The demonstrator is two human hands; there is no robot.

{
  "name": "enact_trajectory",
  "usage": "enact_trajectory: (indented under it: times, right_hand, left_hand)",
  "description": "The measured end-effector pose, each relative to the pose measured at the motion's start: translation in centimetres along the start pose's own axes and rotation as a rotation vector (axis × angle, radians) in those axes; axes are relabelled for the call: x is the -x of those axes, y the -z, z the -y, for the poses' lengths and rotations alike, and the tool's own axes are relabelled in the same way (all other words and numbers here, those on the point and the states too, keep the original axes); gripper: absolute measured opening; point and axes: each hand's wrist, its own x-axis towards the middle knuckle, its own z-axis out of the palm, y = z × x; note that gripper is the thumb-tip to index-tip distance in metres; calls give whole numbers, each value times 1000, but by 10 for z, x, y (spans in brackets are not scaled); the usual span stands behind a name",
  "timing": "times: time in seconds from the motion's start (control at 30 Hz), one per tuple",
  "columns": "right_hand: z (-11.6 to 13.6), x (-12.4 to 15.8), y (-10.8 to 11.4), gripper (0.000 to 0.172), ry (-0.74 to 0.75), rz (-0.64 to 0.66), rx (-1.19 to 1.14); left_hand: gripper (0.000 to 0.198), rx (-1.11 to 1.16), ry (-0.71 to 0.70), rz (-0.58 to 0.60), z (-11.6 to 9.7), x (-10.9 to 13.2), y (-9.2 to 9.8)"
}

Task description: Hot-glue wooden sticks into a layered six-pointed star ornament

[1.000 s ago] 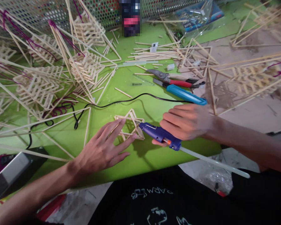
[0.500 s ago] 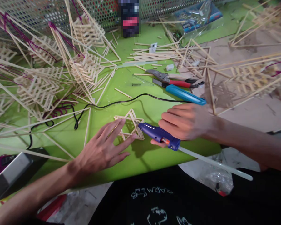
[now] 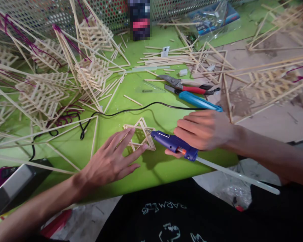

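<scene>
A small star-shaped frame of wooden sticks [image 3: 149, 143] lies on the green table. My left hand [image 3: 111, 158] is open, palm down, its fingers spread and two fingertips resting on the frame's left and front sticks. In my right hand [image 3: 197, 131] is a purple glue gun [image 3: 166, 141], the fingers wrapped round its handle, which they mostly hide. The gun's nozzle points left, at the frame's right side; whether it touches the wood I cannot tell. A long pale glue stick [image 3: 238, 174] sticks out of the gun's back end.
Beyond my right hand lie a blue-handled cutter [image 3: 199, 101] and red-handled pruning shears [image 3: 189, 87]. A black cord [image 3: 126, 110] crosses the table. Stacked stick structures with purple string [image 3: 42, 90] crowd the left. Loose sticks [image 3: 164, 60] lie behind, before a perforated metal screen [image 3: 111, 13].
My right hand has shifted the glue gun slightly to the right, away from the frame. My left hand and the star-shaped frame have stayed in place.
</scene>
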Motion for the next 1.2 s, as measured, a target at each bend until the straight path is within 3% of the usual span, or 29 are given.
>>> enact_trajectory:
  times: [0.13, 0.3, 0.4, 0.57, 0.63, 1.2]
  right_hand:
    - [-4, 4, 1, 46, -78, -18, -94]
    - [-21, 6, 4, 31, -272, 20, -519]
    - [-31, 3, 2, 28, -422, 31, -809]
    - [-38, -2, -3, 30, -736, 76, -1083]
    - [-41, -4, -5, 30, -809, 84, -1117]
    - [-44, -22, -29, 36, -960, 144, -1117]
  left_hand:
    - [63, 5, 0, -1, 0, -1, 0]
    - [60, 4, -1, -2, -1, 0, 1]
    - [60, 7, 4, 1, -1, 0, 2]
    - [59, 16, 3, 3, -1, -1, 2]
    - [60, 18, 6, 7, 0, -1, 1]
    - [62, 26, 19, 11, 0, 1, 0]
